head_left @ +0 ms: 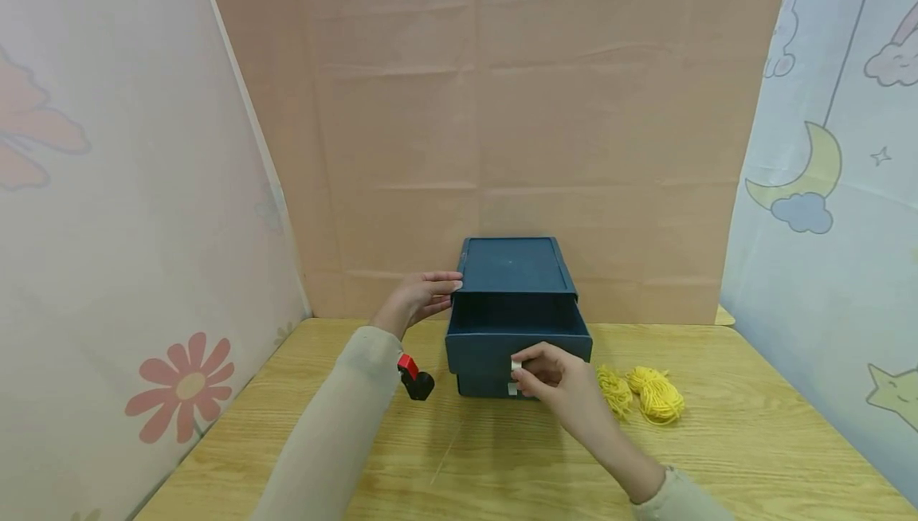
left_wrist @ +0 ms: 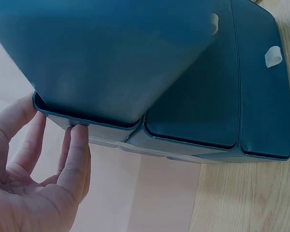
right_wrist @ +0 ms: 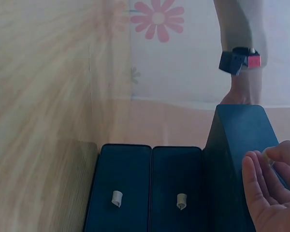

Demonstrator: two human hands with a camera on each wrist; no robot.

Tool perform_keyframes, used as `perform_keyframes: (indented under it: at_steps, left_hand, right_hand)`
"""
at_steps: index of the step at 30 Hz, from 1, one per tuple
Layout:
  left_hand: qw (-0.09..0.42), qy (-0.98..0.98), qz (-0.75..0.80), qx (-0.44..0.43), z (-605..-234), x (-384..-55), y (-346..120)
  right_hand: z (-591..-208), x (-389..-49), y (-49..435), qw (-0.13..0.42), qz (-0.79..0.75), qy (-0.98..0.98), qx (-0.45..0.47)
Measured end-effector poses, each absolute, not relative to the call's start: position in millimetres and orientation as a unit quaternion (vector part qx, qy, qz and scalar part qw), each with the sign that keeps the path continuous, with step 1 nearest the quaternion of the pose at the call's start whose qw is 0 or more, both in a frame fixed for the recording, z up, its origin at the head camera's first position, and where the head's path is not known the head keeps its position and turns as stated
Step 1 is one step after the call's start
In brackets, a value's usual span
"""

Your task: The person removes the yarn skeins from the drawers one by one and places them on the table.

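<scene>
A dark blue drawer unit (head_left: 512, 266) stands on the table, with its top drawer (head_left: 476, 350) pulled out toward me. My right hand (head_left: 570, 385) pinches the small white pull tab (head_left: 515, 365) on that drawer's front between thumb and fingers. Against the upper left edge of the unit rests my left hand (head_left: 419, 298), its fingers mostly straight. In the left wrist view, the fingertips (left_wrist: 79, 130) press on the casing beside the open drawer (left_wrist: 101, 63). The two lower drawers, pushed in, carry white loop tabs in the right wrist view, one on the middle drawer (right_wrist: 171, 169) and one on the bottom drawer (right_wrist: 125, 169).
Two bundles of yellow yarn (head_left: 656, 395) lie on the wooden table (head_left: 731, 425) to the right of the unit. A tan backdrop (head_left: 402, 146) rises close behind it. Patterned cloth hangs on both sides. A black and red device (head_left: 412, 378) is strapped to the left wrist.
</scene>
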State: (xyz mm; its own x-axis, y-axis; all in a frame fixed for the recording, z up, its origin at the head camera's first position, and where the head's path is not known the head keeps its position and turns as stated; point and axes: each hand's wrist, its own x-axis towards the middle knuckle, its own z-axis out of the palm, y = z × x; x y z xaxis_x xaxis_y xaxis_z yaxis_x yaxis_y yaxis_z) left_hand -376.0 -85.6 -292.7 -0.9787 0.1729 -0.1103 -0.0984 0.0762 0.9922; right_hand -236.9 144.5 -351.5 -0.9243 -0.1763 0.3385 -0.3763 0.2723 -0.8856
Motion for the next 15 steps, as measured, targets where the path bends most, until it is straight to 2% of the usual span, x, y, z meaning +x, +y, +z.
perform_keyframes:
  at_steps: [5, 15]
  left_hand:
    - [0.1, 0.726, 0.68, 0.029, -292.3, -375.0, -85.1]
    - [0.1, 0.732, 0.673, 0.032, -292.8, -375.0, -85.0]
  right_hand:
    - [-349.3, -254.1, 144.1, 0.122, 0.556, -0.803, 0.176]
    - [-352.8, -288.5, 144.5, 0.127, 0.559, -0.804, 0.156]
